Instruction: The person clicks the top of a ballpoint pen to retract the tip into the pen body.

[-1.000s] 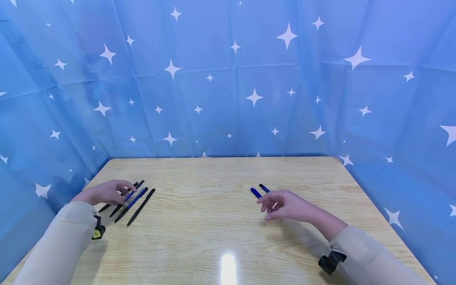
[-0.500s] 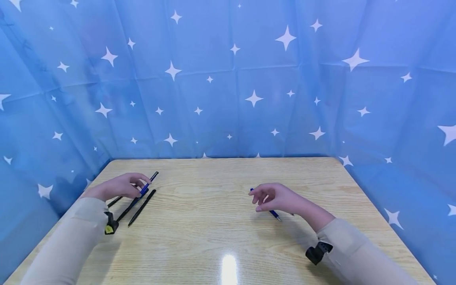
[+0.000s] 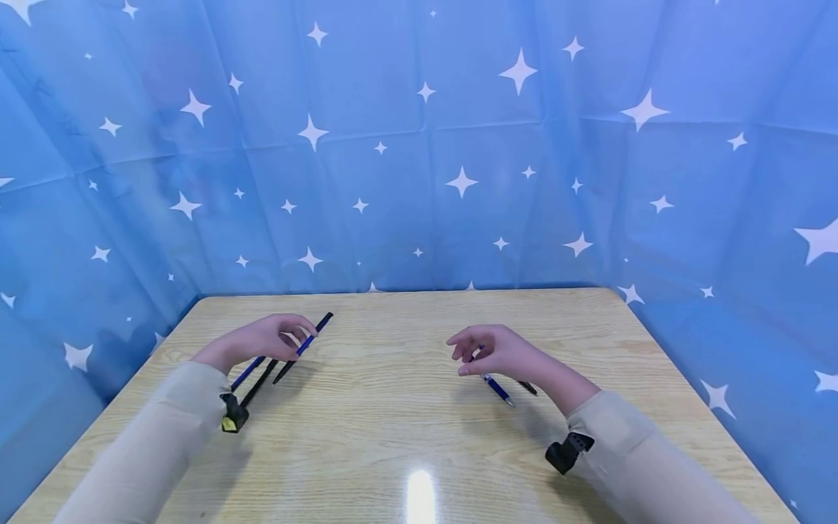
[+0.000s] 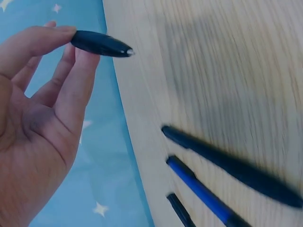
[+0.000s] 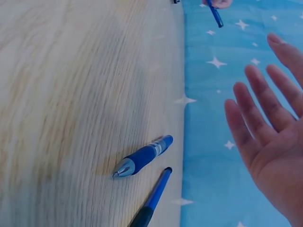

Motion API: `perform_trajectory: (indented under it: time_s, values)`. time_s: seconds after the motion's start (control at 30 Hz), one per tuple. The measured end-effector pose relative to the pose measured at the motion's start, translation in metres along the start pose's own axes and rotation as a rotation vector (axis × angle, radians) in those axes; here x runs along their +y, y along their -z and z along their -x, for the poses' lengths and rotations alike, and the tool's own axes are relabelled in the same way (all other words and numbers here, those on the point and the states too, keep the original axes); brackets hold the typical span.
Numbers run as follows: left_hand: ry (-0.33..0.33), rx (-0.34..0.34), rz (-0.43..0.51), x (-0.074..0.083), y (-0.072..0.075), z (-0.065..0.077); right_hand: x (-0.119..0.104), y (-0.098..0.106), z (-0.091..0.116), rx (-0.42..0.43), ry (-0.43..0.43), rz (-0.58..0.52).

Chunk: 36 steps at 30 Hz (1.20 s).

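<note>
My left hand [image 3: 268, 338] pinches a slim blue-and-black pen [image 4: 102, 43] between thumb and fingers, raised over the left part of the table and tilted. Below that hand lie a black pen [image 4: 232, 165], a blue pen with a black cap [image 4: 201, 189] and another dark pen [image 4: 179, 208], side by side. My right hand [image 3: 491, 351] hovers with its fingers spread and loosely bent, holding nothing. Under it rest a blue click ballpoint pen [image 5: 142, 156] with a silver tip and a blue pen with a black end [image 5: 154, 198].
The light wood-grain table [image 3: 380, 407] has a bright glare spot near its front. A blue curtain [image 3: 393, 175] with white stars hangs behind it and along both sides. Each sleeve carries a small black camera [image 3: 569, 453] at the wrist.
My left hand has taken a blue-and-black pen from the row and lifted it rightward toward the table's middle. My right hand has moved slightly left and back over its pens.
</note>
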<state>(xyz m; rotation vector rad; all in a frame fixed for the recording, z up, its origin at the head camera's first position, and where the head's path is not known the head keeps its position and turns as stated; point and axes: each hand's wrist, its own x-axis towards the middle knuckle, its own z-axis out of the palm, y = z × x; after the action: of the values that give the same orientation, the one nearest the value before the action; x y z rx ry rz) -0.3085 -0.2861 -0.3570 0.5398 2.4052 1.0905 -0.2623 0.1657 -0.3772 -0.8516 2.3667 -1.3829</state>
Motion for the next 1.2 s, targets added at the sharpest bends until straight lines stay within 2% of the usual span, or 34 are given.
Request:
perform_trajectory:
  time_s: [0.17, 0.33, 0.47, 0.7, 0.87, 1.1, 1.2]
  values:
    - [-0.072, -0.044, -0.016, 0.015, -0.012, -0.008, 0.000, -0.002, -0.005, 0.026, 0.015, -0.003]
    - [-0.129, -0.057, -0.044, 0.030, -0.028, -0.018, 0.000, -0.003, -0.006, 0.056, 0.022, -0.010]
    - [-0.168, -0.047, -0.068, 0.039, -0.037, -0.022, -0.001, -0.005, -0.009, 0.086, 0.038, -0.029]
    - [-0.223, 0.007, -0.068, 0.057, -0.051, -0.027, -0.007, -0.007, -0.016, 0.212, 0.085, -0.050]
    - [-0.256, 0.037, -0.074, 0.068, -0.063, -0.032, -0.015, -0.010, -0.023, 0.243, 0.079, -0.095]
    - [-0.329, 0.011, -0.026, 0.085, -0.081, -0.038, -0.026, -0.020, -0.027, 0.267, 0.099, -0.145]
    - [-0.369, 0.020, 0.000, 0.089, -0.087, -0.039, -0.027, -0.023, -0.029, 0.295, 0.098, -0.152]
